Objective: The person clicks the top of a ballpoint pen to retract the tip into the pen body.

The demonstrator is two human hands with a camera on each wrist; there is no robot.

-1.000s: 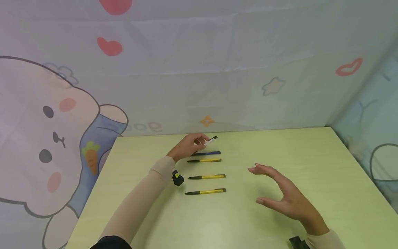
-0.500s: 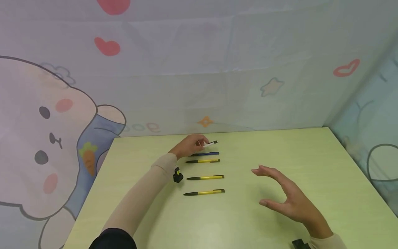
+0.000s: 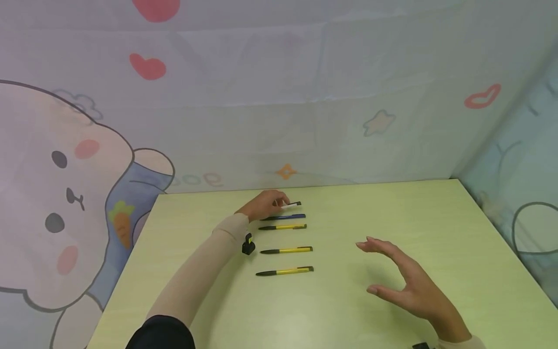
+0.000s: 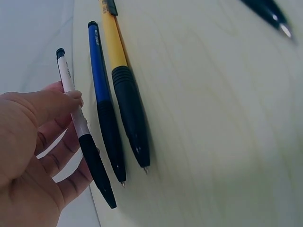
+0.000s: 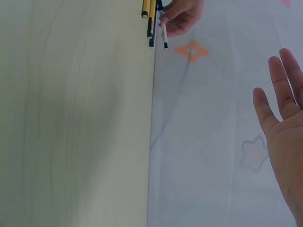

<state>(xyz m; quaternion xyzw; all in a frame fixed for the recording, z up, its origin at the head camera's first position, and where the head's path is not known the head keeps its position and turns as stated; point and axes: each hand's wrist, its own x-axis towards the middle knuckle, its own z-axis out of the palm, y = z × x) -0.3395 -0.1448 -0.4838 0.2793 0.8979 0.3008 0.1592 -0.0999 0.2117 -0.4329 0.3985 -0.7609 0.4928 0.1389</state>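
My left hand pinches a white pen with a black grip and black end between thumb and fingers, at the far side of the table. Just nearer lies a blue pen, roughly parallel to it. Beyond that come three yellow pens with dark grips: the first close to the blue one, the second and third spaced nearer to me. My right hand hovers above the table's right half, thumb and fingers spread, holding nothing; the right wrist view shows its fingers extended.
The pale yellow-green table ends at a back edge just behind the white pen. A cloth backdrop with printed hearts and a cartoon animal rises behind it. Another cloth hangs at the right side.
The white pen, tilted with its end up earlier, has come down and turned nearly parallel to the blue pen, still in my left hand. My right hand has drifted slightly right and toward me.
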